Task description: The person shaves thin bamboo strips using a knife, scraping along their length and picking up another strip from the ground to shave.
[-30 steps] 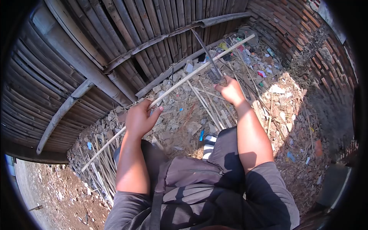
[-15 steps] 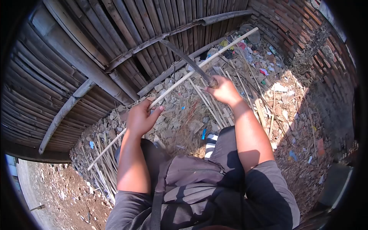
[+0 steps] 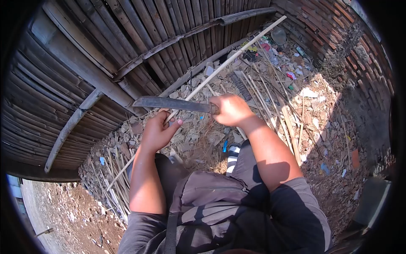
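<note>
A long pale wooden strip (image 3: 228,61) runs diagonally from lower left to upper right, and my left hand (image 3: 158,130) is closed round it below its middle. My right hand (image 3: 230,111) grips the handle of a large knife (image 3: 173,103). The broad, dark blade points left and lies across the strip, just above the fingers of my left hand. Whether the blade touches the strip, I cannot tell.
A bamboo slat wall (image 3: 177,25) rises ahead and to the left, a brick wall (image 3: 342,46) at the right. Rubble (image 3: 211,137) and litter cover the ground. More thin strips (image 3: 114,178) lie at lower left and others (image 3: 289,127) right of centre.
The knife has swung from pointing up and away to pointing left, across the strip near my left hand. My right hand has moved left and slightly down. The strip's far end has risen.
</note>
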The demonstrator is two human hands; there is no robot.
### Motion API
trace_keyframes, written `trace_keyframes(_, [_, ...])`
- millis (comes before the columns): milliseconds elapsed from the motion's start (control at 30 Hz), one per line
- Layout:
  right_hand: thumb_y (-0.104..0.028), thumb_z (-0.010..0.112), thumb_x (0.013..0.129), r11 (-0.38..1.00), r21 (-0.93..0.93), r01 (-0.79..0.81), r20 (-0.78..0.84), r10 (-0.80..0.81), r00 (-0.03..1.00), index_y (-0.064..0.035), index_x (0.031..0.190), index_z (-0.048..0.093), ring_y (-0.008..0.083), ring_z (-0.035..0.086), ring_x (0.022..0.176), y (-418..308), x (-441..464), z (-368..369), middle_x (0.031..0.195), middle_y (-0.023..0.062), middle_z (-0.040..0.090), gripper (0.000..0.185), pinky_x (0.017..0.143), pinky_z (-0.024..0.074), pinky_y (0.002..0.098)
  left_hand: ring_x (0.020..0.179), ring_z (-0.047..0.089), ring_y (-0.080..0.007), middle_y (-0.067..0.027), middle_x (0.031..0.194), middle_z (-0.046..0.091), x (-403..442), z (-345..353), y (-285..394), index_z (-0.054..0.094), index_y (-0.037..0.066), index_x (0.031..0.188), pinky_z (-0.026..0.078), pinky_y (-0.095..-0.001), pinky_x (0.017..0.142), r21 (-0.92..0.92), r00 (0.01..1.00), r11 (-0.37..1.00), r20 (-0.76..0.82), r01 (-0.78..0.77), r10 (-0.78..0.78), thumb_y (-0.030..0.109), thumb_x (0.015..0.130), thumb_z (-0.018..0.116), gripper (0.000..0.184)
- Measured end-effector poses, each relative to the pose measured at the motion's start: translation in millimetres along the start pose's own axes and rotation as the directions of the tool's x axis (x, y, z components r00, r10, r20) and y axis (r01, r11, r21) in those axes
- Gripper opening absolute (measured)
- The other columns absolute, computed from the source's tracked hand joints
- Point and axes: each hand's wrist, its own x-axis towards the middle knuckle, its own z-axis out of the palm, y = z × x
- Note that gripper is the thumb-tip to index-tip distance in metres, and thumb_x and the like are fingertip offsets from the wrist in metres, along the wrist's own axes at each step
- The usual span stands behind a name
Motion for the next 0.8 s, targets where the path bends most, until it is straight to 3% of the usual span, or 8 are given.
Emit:
trace_keyframes(133, [-0.033, 0.082, 0.083, 0.991, 0.120, -0.063, -0.156, 0.082, 0.984, -0.0052, 0.115, 0.070, 0.0376, 0.073, 0.097, 42.7, 9.8, -4.6, 0.101, 0.0208, 0.075, 0.044, 0.087, 0.0563, 0.0449, 0.058, 0.045, -0.0095, 0.0006, 0.060, 0.048, -1.8, -7.9, -0.4, 0.064, 0.003, 0.087, 0.039, -0.0318, 0.054, 0.019, 0.996, 0.999, 0.079, 0.048, -0.049, 0.043, 0.089, 0.084, 0.045])
trace_keyframes(200, [-0.034, 0.084, 0.084, 0.947, 0.273, -0.168, -0.248, 0.238, 0.939, 0.0001, 0.120, 0.069, 0.0317, 0.074, 0.099, 55.0, 5.6, -18.5, 0.105, 0.0220, 0.076, 0.052, 0.087, 0.0559, 0.0412, 0.058, 0.046, -0.0100, 0.0003, 0.061, 0.049, -2.8, -11.4, 6.8, 0.062, 0.004, 0.085, 0.039, -0.0323, 0.054, 0.024, 0.992, 0.998, 0.105, 0.065, -0.067, 0.043, 0.088, 0.084, 0.045])
trace_keyframes(233, [-0.035, 0.084, 0.086, 0.911, 0.314, -0.267, -0.168, 0.331, 0.929, 0.0034, 0.127, 0.067, 0.0288, 0.074, 0.101, 57.0, 4.0, -29.3, 0.110, 0.0238, 0.076, 0.059, 0.087, 0.0555, 0.0406, 0.058, 0.046, -0.0102, 0.0002, 0.061, 0.050, -3.3, -11.5, 8.4, 0.062, 0.004, 0.084, 0.040, -0.0326, 0.054, 0.028, 0.990, 0.997, 0.121, 0.075, -0.077, 0.044, 0.088, 0.084, 0.046])
trace_keyframes(333, [-0.034, 0.085, 0.086, 0.891, 0.350, -0.287, -0.177, 0.364, 0.914, 0.0035, 0.127, 0.067, 0.0285, 0.074, 0.099, 56.5, -0.4, -29.8, 0.109, 0.0240, 0.076, 0.058, 0.087, 0.0555, 0.0396, 0.059, 0.049, -0.0115, -0.0009, 0.062, 0.052, -1.5, -5.6, 6.6, 0.061, 0.004, 0.084, 0.041, -0.0334, 0.055, 0.013, 0.992, 0.999, 0.115, 0.050, -0.051, 0.046, 0.088, 0.083, 0.048])
trace_keyframes(500, [-0.030, 0.076, 0.085, 0.983, 0.034, -0.183, 0.005, 0.183, 0.983, -0.0079, 0.120, 0.071, 0.0423, 0.071, 0.105, 15.0, 0.5, -16.7, 0.108, 0.0237, 0.074, 0.041, 0.092, 0.0558, 0.0500, 0.059, 0.052, -0.0137, -0.0027, 0.063, 0.055, -0.5, 0.9, 4.7, 0.062, 0.004, 0.084, 0.043, -0.0346, 0.055, 0.014, 0.992, 0.999, 0.116, 0.052, -0.053, 0.050, 0.088, 0.082, 0.051])
trace_keyframes(600, [-0.032, 0.077, 0.085, 0.997, -0.037, -0.063, 0.110, 0.067, 0.992, -0.0100, 0.120, 0.072, 0.0415, 0.071, 0.106, 3.7, 0.9, -6.3, 0.108, 0.0230, 0.074, 0.042, 0.094, 0.0556, 0.0498, 0.059, 0.053, -0.0150, -0.0041, 0.063, 0.056, -1.3, 1.6, 1.1, 0.062, 0.004, 0.084, 0.043, -0.0355, 0.056, 0.020, 0.992, 0.999, 0.116, 0.038, -0.040, 0.050, 0.087, 0.082, 0.051])
trace_keyframes(700, [-0.034, 0.078, 0.085, 0.980, 0.115, -0.163, 0.077, 0.154, 0.985, -0.0086, 0.122, 0.071, 0.0411, 0.070, 0.108, 18.0, 7.0, -18.7, 0.111, 0.0228, 0.074, 0.045, 0.096, 0.0553, 0.0476, 0.058, 0.054, -0.0173, -0.0059, 0.062, 0.056, -4.8, -5.3, 7.5, 0.063, 0.003, 0.085, 0.044, -0.0367, 0.056, 0.122, 0.996, 0.992, 0.080, 0.019, -0.029, 0.050, 0.087, 0.082, 0.051])
trace_keyframes(800, [-0.036, 0.085, 0.084, 0.956, 0.238, -0.172, -0.282, 0.238, 0.930, -0.0002, 0.124, 0.069, 0.0360, 0.071, 0.107, 75.5, 15.5, -10.8, 0.112, 0.0233, 0.074, 0.057, 0.096, 0.0536, 0.0417, 0.058, 0.055, -0.0198, -0.0071, 0.061, 0.057, -4.6, -10.1, 10.8, 0.064, 0.003, 0.086, 0.045, -0.0377, 0.056, 0.164, 0.998, 0.986, 0.048, 0.039, -0.047, 0.051, 0.086, 0.082, 0.051])
